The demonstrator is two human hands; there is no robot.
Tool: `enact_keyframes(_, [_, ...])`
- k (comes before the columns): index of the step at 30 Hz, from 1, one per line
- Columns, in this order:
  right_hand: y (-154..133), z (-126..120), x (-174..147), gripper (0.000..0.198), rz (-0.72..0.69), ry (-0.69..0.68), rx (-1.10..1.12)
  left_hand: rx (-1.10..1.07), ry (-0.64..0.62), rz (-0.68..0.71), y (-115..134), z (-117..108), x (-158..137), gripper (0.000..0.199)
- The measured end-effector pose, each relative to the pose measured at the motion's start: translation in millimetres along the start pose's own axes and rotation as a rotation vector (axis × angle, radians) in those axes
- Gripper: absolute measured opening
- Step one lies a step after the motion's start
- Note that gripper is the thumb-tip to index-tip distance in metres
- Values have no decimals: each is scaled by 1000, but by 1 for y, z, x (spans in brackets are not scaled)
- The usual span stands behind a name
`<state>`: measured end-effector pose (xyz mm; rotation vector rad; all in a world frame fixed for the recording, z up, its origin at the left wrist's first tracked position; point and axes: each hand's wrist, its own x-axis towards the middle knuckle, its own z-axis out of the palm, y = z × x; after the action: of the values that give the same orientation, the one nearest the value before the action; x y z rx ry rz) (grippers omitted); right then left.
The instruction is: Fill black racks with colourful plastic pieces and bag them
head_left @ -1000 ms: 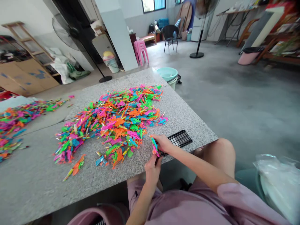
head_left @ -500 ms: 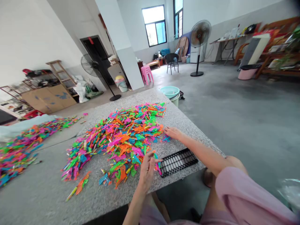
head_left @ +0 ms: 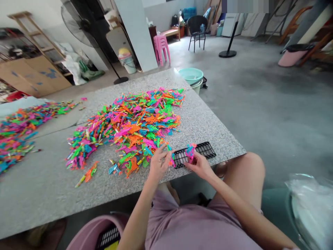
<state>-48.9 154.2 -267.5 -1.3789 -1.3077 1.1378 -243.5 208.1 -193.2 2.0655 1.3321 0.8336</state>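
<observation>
In the head view, my right hand [head_left: 201,166] pinches a small blue and pink plastic toy gun [head_left: 190,151] above a black grid tray [head_left: 208,150]. My left hand [head_left: 159,163] is at the tray's left end, its fingers stretched out and apart. Right by its fingertips, a pink and blue toy piece [head_left: 171,159] lies at the tray's end; whether the fingers touch it is hard to tell. Beyond my hands spreads a large heap of toy guns [head_left: 135,128] in pink, orange, green and blue. A loose orange and green toy gun [head_left: 91,172] lies left of the heap.
Another pile of coloured toys [head_left: 26,125] covers the table's left side. Teal basins [head_left: 191,74] stand past the table's far corner. Below the front edge sits a pink tub [head_left: 91,229] with a black grid inside. A clear plastic bag [head_left: 312,205] is at my right.
My right hand has come back from the heap's right edge to above the tray, now with a toy gun in it. My left hand stays by the tray's left end. The view has tilted down.
</observation>
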Motion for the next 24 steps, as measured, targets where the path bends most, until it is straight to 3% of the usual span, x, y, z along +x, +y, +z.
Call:
enact_keyframes(4, [4,9,3,21,63,-28,78,-31,40,-20,2,7,-2,30])
enact_keyframes(7, [5,19,4,26,23,-17,131,-69,66,-41,4,11,-2,31])
enact_keyframes(11, [-5,28,7,9,-33,-46,-238,-123,82,-73,7,12,-3,30])
enact_keyframes(15, [-26,27,15,8,-28,-117,-700,-188,107,-107,8,13,-3,28])
enact_keyframes(19, [-45,28,25,18,-27,-247,-872,-274,134,-154,6,17,-2,28])
enact_keyframes(24, [-52,35,26,23,0,-279,-906,-345,178,-246,12,21,2,29])
